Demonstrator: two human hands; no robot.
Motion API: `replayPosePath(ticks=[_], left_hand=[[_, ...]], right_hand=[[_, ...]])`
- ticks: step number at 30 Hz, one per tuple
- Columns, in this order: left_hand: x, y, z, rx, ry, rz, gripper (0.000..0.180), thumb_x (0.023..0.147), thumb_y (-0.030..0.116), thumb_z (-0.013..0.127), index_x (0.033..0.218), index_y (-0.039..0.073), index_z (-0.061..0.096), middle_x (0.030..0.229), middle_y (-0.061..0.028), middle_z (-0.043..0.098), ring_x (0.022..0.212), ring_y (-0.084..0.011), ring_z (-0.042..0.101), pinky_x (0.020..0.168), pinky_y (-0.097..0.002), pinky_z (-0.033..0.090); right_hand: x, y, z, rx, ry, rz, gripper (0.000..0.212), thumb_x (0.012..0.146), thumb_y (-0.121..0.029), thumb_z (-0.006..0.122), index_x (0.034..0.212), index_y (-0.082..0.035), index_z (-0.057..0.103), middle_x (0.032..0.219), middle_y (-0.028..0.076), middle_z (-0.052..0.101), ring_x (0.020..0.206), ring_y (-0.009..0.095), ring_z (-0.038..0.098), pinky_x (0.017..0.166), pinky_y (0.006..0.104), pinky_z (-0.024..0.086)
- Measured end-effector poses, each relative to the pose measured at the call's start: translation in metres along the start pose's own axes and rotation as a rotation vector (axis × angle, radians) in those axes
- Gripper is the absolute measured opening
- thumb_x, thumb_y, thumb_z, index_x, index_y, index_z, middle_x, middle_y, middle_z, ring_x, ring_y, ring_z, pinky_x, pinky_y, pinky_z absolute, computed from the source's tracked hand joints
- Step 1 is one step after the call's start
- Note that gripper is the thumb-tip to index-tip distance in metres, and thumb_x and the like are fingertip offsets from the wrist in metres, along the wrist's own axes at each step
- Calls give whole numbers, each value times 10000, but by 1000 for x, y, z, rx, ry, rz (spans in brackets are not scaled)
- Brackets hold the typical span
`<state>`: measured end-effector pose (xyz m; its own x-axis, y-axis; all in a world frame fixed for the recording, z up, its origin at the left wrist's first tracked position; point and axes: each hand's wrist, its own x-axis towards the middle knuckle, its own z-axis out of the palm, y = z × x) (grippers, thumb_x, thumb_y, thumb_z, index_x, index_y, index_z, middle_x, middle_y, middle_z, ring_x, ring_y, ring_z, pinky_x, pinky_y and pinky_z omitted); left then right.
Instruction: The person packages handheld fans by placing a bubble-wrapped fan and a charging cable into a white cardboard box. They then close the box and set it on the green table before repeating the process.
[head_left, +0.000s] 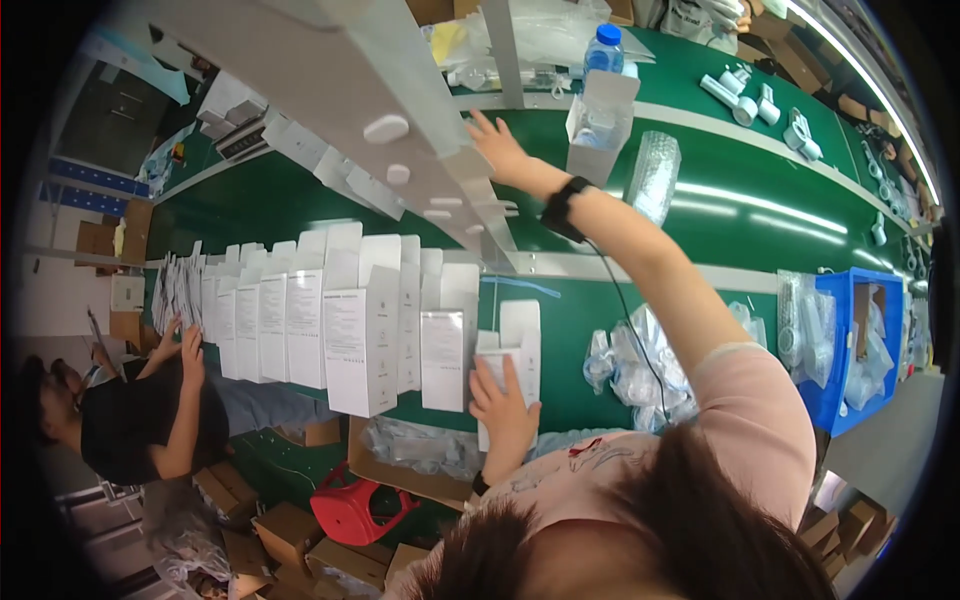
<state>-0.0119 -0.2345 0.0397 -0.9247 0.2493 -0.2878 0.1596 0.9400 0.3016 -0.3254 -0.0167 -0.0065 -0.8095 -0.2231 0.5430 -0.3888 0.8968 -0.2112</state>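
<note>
My left hand [505, 410] rests on the front of an upright white carton [521, 325], at the right end of the carton rows. Its fingers are apart and stretched along the carton, whose lower part it partly hides. Far across the bench, my right hand [498, 150] reaches out with spread fingers and nothing in them. It is beside the grey metal upright [420, 110] and left of an open white box [603, 120] with something clear inside. Several more white cartons [360, 340] with raised flaps stand to the left of my left hand.
Clear plastic-wrapped items [645, 365] lie on the green bench, right of my left hand. A bubble-wrap roll [655, 175], a blue-capped bottle [604, 50] and white parts [740, 100] are farther back. A blue crate [850, 400] stands right. At left, a co-worker [130, 420] handles cartons; a red stool [355, 510] is below.
</note>
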Motion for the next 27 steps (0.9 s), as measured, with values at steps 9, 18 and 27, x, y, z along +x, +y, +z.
replayPosePath(ticks=[9, 18, 27], left_hand=[[13, -20, 16, -136, 6, -70, 801, 651, 269, 720, 1283, 63, 273, 1347, -258, 128, 1194, -431, 227, 926, -518, 268], [42, -55, 40, -358, 104, 141, 783, 651, 287, 725, 1235, -29, 310, 1306, -297, 155, 1145, -478, 259, 927, -487, 298], [57, -71, 56, -459, 68, 137, 764, 636, 288, 744, 1198, -53, 353, 1138, -250, 459, 1021, -367, 478, 884, -400, 376]], right_hand=[[11, -6, 42, -3, -558, 210, 499, 549, -343, 736, 946, -63, 624, 1006, 121, 563, 923, 298, 554, 770, 435, 476], [-107, -36, -157, 796, -419, 954, 510, 603, -374, 650, 898, 41, 615, 932, 188, 606, 810, 238, 587, 705, 322, 460], [-374, -34, -341, 270, 101, 1482, 501, 627, -320, 652, 964, 39, 561, 896, 158, 596, 818, 223, 578, 730, 319, 449]])
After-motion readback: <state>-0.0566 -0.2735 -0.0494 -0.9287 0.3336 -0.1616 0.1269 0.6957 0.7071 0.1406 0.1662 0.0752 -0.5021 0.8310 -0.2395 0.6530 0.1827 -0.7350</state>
